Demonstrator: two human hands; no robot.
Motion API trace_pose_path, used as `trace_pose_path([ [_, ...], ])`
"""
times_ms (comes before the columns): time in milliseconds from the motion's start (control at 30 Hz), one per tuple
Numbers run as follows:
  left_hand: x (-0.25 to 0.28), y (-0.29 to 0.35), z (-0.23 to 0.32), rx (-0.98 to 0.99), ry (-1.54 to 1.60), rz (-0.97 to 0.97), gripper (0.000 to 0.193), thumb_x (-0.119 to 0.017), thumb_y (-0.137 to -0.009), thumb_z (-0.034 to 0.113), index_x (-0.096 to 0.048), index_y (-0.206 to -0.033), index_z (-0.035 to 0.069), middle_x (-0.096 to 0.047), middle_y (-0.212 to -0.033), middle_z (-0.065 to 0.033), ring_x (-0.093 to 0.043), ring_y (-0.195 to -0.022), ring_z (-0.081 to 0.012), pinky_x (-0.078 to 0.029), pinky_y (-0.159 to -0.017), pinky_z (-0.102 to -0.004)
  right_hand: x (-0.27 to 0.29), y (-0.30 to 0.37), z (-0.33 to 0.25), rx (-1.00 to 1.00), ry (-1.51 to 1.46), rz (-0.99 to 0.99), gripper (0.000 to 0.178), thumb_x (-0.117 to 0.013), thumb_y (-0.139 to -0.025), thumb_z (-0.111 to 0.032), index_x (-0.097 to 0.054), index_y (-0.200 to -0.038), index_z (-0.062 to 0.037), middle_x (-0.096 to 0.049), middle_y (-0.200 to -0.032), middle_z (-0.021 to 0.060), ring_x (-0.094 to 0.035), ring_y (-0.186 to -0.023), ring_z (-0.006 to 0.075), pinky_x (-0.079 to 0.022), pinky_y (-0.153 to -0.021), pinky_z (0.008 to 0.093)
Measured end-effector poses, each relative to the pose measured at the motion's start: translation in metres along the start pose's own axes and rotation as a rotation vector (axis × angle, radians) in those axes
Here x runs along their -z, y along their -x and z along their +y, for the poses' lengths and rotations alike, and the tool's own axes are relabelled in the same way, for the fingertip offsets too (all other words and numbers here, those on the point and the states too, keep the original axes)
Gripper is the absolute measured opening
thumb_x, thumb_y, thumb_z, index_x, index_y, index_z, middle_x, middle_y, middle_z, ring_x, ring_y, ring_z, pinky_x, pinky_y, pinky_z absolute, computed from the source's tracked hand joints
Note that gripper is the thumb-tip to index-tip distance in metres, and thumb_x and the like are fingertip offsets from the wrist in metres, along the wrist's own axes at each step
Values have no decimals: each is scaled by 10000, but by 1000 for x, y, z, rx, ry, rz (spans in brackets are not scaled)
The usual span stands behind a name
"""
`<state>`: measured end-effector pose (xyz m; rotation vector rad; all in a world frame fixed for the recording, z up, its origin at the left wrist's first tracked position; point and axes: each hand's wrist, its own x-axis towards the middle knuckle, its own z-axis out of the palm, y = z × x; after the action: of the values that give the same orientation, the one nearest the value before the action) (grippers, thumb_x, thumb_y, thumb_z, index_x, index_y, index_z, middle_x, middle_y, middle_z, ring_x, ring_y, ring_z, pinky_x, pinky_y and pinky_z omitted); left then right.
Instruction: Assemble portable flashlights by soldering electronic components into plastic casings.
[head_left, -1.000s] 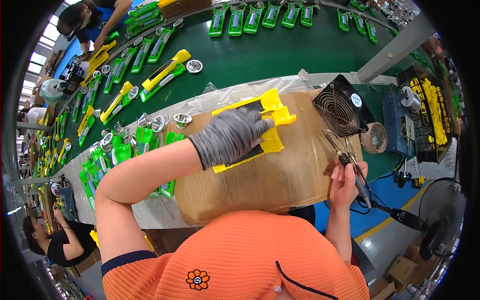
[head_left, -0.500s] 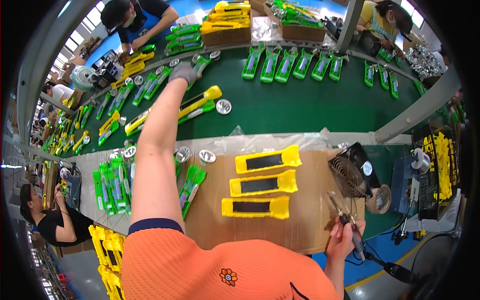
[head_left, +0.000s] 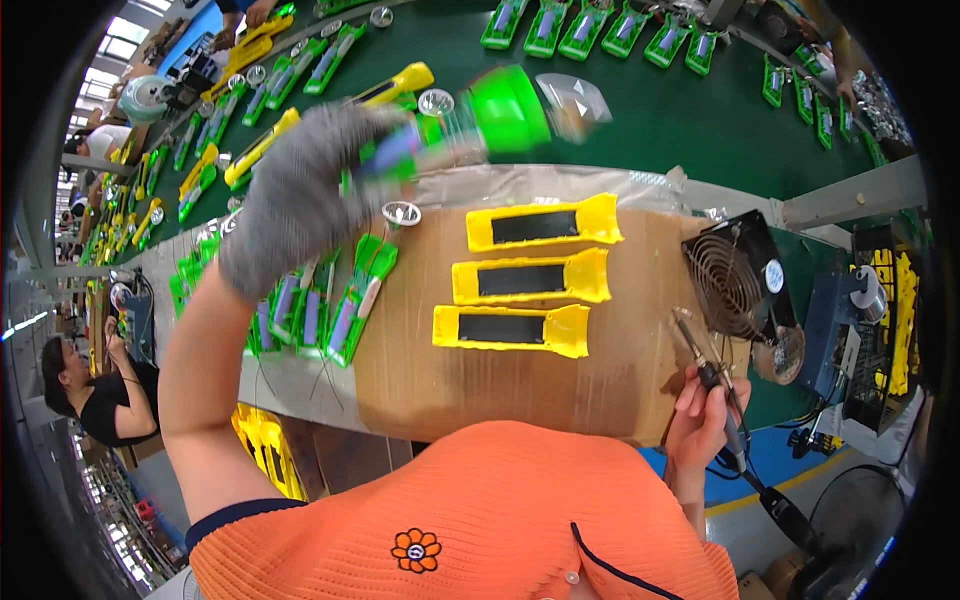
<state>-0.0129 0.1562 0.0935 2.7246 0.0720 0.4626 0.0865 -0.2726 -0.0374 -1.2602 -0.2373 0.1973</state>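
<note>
In its grey glove, my left hand point(head_left: 300, 190) is closed round a green flashlight housing half point(head_left: 505, 110), lifted above the bench's far edge and smeared by motion. A shiny reflector point(head_left: 575, 105) hangs at its wide end. My right hand point(head_left: 700, 420) grips a soldering iron point(head_left: 712, 378) pen-like, its tip pointing away over the cardboard's right side. Three yellow housing halves with black strips lie in a column on the cardboard point(head_left: 520, 390), the middle yellow half point(head_left: 590, 275) among them. Left of them lie several green halves point(head_left: 350, 315) with purple cells and wires.
A black fan point(head_left: 735, 275) stands on the right beside a round tin point(head_left: 778, 358). Further right are a solder spool point(head_left: 868, 290) and a black crate point(head_left: 880, 395) of yellow parts. Across the far side runs a green belt point(head_left: 640, 120) with rows of flashlight halves. Another person point(head_left: 110, 390) sits at left.
My left hand has come back from the far belt toward me, bringing a green flashlight housing half with it. My right hand still holds the soldering iron. The view has tilted nearer.
</note>
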Motion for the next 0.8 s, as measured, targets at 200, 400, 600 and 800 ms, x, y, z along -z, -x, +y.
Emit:
trace_pose_path([
  [200, -52, 139, 108, 74, -50, -370, 544, -731, -760, 147, -578, -1278, 82, -639, -1141, -127, -599, -1028, -311, -462, -920, -441, -7, 3, -5, -5, 8, -38, 110, -537, -969, -131, -446, -957, -70, -433, -636, 26, -511, -608, 143, -474, -979, 464],
  [400, -76, 143, 106, 54, -50, -214, 476, -769, -728, 182, -647, -1185, 140, -656, -1152, -87, -605, -992, -291, -473, -895, -427, -16, 20, -27, 10, -1, -196, 172, -555, -964, -177, -411, -957, -83, -392, -567, 5, -527, -547, 144, -483, -967, 492],
  [600, -113, 159, 109, 115, 402, 20, 218, -772, -777, 105, -702, -975, 160, -703, -973, -15, -643, -881, -246, -515, -790, -372, -44, 36, -32, -259, -146, -511, 220, -589, -949, -145, -392, -1019, -76, -417, -558, 1, -495, -473, 155, -514, -944, 491],
  [800, -118, 153, 105, 203, 425, 106, 211, -799, -768, 136, -699, -953, 149, -709, -823, -27, -679, -709, -227, -530, -622, -347, -57, 35, -15, -431, -153, -454, 167, -583, -930, -70, -437, -1005, -43, -507, -678, 61, -478, -501, 115, -493, -495, 296],
])
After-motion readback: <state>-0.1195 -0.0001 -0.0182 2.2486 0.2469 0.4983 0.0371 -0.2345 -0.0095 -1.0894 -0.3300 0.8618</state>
